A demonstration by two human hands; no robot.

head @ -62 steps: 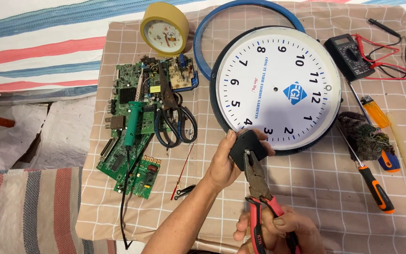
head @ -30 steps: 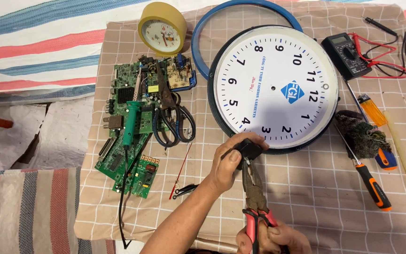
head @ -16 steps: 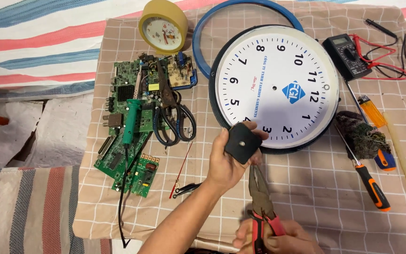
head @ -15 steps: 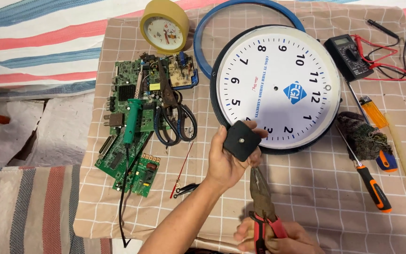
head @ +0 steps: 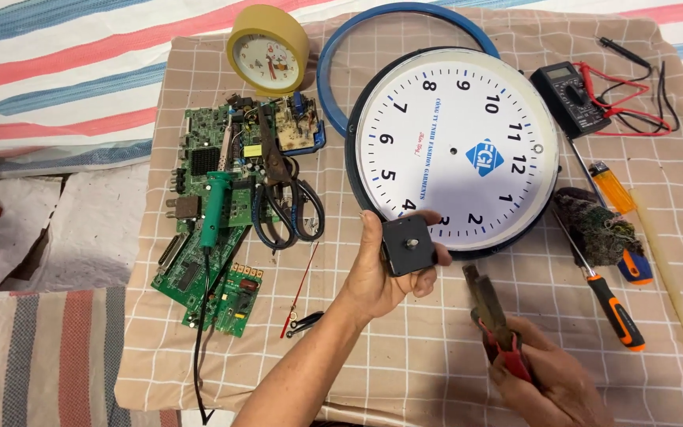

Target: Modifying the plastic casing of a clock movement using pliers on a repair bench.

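Observation:
My left hand holds a small black square clock movement with a metal shaft in its middle, just below the large white round clock face. My right hand grips red-handled pliers low in view; their jaws point up toward the movement but stand apart from it, a little to its right. Loose clock hands, one red and thin, one black, lie on the cloth left of my left wrist.
A checked cloth covers the work surface. On it lie green circuit boards, a green soldering iron, scissors, a small yellow clock, a blue ring, a multimeter, screwdrivers, a lighter.
My left hand has turned the black movement and kept it by the clock's lower rim. The pliers came off the movement and dropped to the lower right.

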